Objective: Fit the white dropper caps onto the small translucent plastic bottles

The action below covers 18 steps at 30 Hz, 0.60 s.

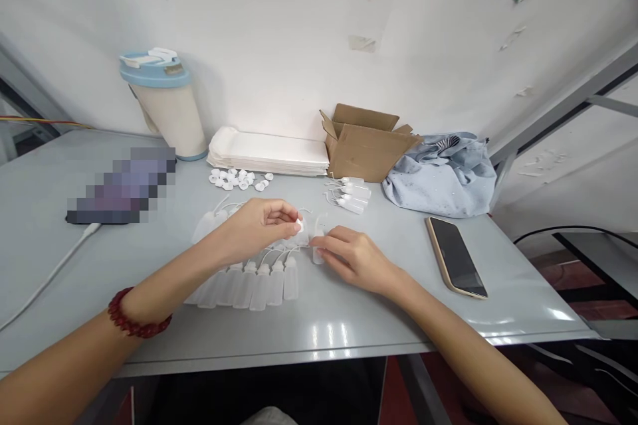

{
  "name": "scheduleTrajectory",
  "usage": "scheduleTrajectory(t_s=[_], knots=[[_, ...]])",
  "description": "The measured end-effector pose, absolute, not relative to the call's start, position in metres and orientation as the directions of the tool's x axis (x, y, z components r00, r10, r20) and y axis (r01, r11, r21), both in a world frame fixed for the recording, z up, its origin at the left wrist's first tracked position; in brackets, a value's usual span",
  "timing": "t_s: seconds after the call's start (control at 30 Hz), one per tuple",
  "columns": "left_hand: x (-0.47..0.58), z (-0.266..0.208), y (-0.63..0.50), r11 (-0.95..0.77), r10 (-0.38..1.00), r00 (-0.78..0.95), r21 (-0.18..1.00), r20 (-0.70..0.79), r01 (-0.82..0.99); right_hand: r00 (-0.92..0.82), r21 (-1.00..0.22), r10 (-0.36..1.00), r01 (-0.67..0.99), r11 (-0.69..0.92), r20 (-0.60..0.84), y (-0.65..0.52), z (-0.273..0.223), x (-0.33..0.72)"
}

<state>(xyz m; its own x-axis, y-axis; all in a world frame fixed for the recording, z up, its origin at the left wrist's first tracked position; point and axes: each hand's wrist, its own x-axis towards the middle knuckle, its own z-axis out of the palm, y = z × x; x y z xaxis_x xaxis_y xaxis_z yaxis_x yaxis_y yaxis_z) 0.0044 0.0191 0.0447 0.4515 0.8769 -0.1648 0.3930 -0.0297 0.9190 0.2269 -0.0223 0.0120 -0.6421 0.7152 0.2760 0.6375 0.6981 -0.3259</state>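
Between the thumb and fingers of my left hand point(266, 222) is a small white cap point(300, 226). My right hand point(351, 254) pinches a small translucent bottle point(318, 254), which stands upright on the table just right of the cap. Below my left hand lies a row of similar bottles point(259, 287) with white caps and thin cords. More bottles lie behind my left wrist, partly hidden by it. Loose white caps point(242, 177) are heaped farther back, and several capped bottles point(353, 192) with cords lie in front of the cardboard box.
Along the wall stand a cream tumbler point(169, 109) with a blue lid, a stack of white packets point(274, 151), an open cardboard box point(366, 151) and a bunched light-blue cloth point(443, 179). A phone point(456, 257) lies at right; a blurred-out device point(124, 189) with a cable lies at left.
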Motion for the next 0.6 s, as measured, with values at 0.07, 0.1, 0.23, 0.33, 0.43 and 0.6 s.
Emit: scheduleTrajectory(t_s=[0.07, 0.1, 0.23, 0.33, 0.43, 0.6], knots=[[0.0053, 0.0442, 0.0179, -0.006, 0.863, 0.473, 0.932, -0.179, 0.363, -0.649, -0.318, 0.704, 0.629, 0.710, 0.288, -0.0217, 0.0103, 0.2271], [0.0055, 0.0439, 0.0174, 0.004, 0.853, 0.487, 0.936, -0.188, 0.353, -0.652, -0.316, 0.698, 0.623, 0.716, 0.295, -0.0214, 0.0093, 0.2271], [0.0064, 0.0428, 0.0164, 0.028, 0.835, 0.511, 0.943, -0.206, 0.333, -0.659, -0.296, 0.670, 0.601, 0.743, 0.343, -0.0214, 0.0055, 0.2271], [0.0077, 0.0416, 0.0162, 0.044, 0.837, 0.509, 0.951, -0.202, 0.305, -0.663, -0.286, 0.657, 0.591, 0.754, 0.359, -0.0226, 0.0051, 0.2264], [0.0092, 0.0402, 0.0156, 0.060, 0.833, 0.511, 0.954, -0.210, 0.293, -0.661, -0.307, 0.650, 0.573, 0.760, 0.374, -0.0242, 0.0071, 0.2251], [0.0106, 0.0399, 0.0143, 0.114, 0.825, 0.515, 0.961, -0.232, 0.251, -0.660, -0.366, 0.637, 0.523, 0.770, 0.398, -0.0263, 0.0111, 0.2227]])
